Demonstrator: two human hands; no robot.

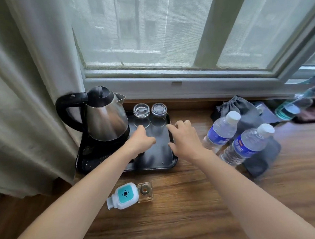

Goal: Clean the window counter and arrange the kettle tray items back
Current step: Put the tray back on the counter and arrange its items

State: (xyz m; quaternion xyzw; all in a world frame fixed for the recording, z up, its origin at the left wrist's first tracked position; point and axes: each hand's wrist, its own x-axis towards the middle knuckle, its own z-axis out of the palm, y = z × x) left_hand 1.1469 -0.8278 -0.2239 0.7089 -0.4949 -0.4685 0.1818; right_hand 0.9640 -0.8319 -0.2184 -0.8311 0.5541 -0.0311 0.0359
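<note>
Wooden window counter [194,203], black tray [158,156] far left holding kettle [105,118] and two upturned glasses [149,113]. Left hand [141,140] and right hand [184,137] hover above tray, fingers loosely spread, holding nothing. Best grip glasses low, one each, lifting straight.

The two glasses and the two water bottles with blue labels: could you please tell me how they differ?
The glasses stand upside down on the black tray; the water bottles stand on the wooden counter right of it. The glasses are short and plain; the bottles are taller, with white caps. Both pairs are clear.
</note>
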